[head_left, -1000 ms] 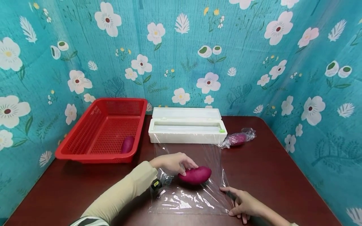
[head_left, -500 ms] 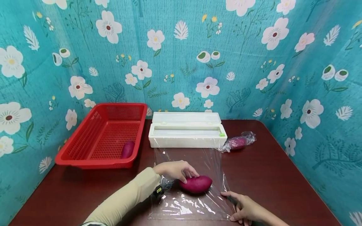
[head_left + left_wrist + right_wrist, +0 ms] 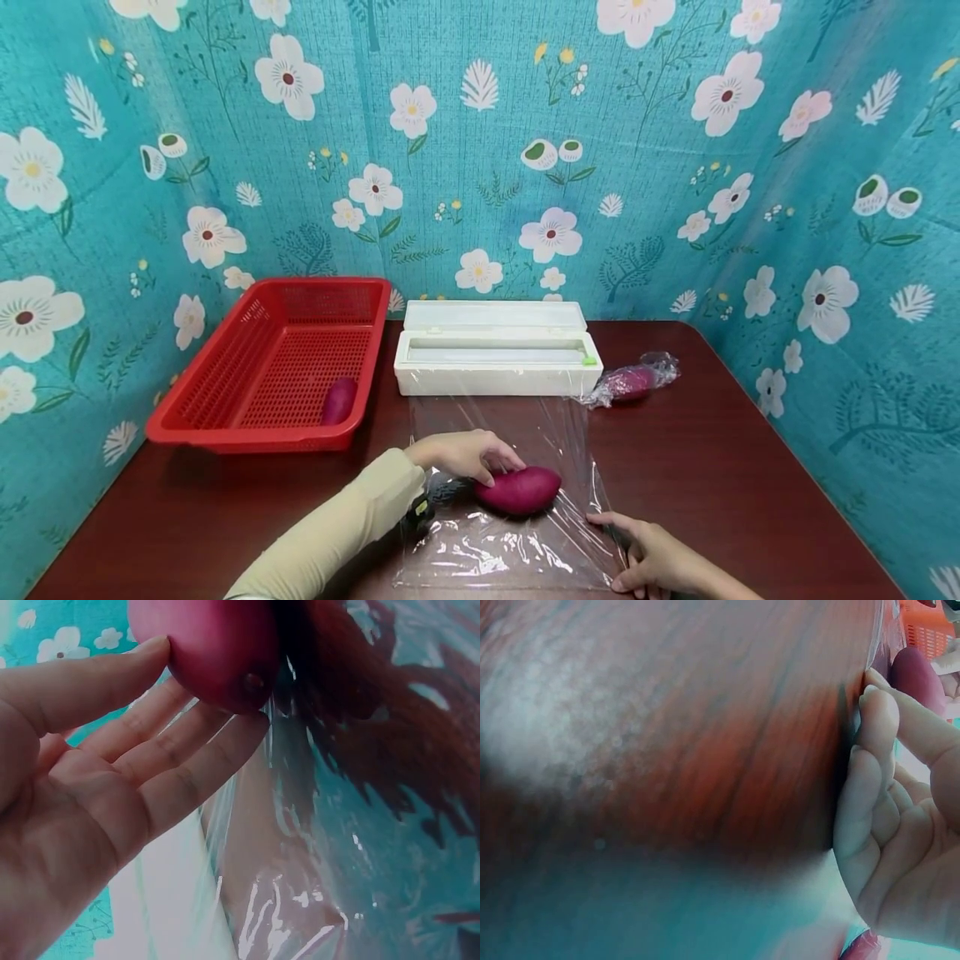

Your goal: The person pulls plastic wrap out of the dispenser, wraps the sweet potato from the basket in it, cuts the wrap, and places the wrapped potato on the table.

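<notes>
A purple sweet potato (image 3: 525, 490) lies on a sheet of clear plastic wrap (image 3: 487, 554) spread over the table. My left hand (image 3: 467, 454) holds the sweet potato's left end between thumb and fingers; the left wrist view shows the thumb on one side of the sweet potato (image 3: 214, 649) and fingertips on the other. At the wrap's near right corner, my right hand (image 3: 651, 554) pinches the film's edge, its index finger stretched along that edge. In the right wrist view the other fingers of the right hand (image 3: 900, 802) are curled by the table.
Behind the sweet potato stands an open white wrap dispenser (image 3: 495, 382) with a green slider (image 3: 589, 361); the film runs out of it. A wrapped sweet potato (image 3: 633, 381) lies to its right. At left, a red basket (image 3: 247, 437) holds another sweet potato (image 3: 340, 401).
The head view has tilted, so everything sits a little lower in the frame. Both hands keep their places on the sweet potato and the wrap's edge.
</notes>
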Motion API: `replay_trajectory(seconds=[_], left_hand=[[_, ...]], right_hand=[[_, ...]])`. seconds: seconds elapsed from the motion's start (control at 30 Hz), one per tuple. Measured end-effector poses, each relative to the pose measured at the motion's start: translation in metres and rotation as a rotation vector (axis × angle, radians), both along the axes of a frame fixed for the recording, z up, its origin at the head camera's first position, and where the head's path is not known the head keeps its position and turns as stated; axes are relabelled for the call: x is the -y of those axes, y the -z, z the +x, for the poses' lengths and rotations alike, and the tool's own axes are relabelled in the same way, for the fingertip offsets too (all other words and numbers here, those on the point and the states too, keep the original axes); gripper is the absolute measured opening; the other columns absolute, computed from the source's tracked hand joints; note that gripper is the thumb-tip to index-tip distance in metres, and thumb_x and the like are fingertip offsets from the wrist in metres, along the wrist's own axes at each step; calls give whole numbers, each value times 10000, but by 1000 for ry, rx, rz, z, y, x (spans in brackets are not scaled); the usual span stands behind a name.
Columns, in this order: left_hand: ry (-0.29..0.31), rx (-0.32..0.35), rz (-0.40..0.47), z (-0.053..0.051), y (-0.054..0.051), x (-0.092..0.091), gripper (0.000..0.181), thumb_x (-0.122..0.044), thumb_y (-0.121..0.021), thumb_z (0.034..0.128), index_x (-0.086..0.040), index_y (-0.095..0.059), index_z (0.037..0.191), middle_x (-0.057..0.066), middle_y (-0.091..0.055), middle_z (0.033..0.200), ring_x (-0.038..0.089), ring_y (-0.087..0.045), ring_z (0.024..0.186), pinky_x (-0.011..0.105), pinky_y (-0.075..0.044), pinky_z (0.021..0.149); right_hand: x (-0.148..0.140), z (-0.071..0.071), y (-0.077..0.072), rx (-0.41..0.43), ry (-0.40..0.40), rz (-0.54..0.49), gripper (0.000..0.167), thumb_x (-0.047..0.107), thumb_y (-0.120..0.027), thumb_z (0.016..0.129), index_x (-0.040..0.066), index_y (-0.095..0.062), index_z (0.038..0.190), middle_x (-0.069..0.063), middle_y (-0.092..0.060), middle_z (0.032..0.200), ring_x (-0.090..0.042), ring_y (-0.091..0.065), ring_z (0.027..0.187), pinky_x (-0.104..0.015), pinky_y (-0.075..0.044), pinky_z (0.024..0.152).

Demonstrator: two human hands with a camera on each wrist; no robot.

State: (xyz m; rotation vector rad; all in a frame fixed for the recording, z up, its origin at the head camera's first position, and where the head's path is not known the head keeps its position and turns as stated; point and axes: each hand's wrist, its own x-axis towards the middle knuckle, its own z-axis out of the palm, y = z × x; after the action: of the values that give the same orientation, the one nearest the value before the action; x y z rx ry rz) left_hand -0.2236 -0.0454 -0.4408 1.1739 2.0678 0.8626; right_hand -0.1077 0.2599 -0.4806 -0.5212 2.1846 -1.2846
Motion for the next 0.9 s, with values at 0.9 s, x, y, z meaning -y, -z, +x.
replay_trajectory(seconds=[0.9], left_hand=[[-284,-507,-267,61,-27,77,218,-192,-727,695,-127,-534,620,-102,-453,534,44,-407,480,212,-362,446]], right_hand=[[1,1,-5,-32,-52,-76,766,133,-716,736,-28,-279,1345,6,-533,530,-109,-539,391,-342,-429,320]])
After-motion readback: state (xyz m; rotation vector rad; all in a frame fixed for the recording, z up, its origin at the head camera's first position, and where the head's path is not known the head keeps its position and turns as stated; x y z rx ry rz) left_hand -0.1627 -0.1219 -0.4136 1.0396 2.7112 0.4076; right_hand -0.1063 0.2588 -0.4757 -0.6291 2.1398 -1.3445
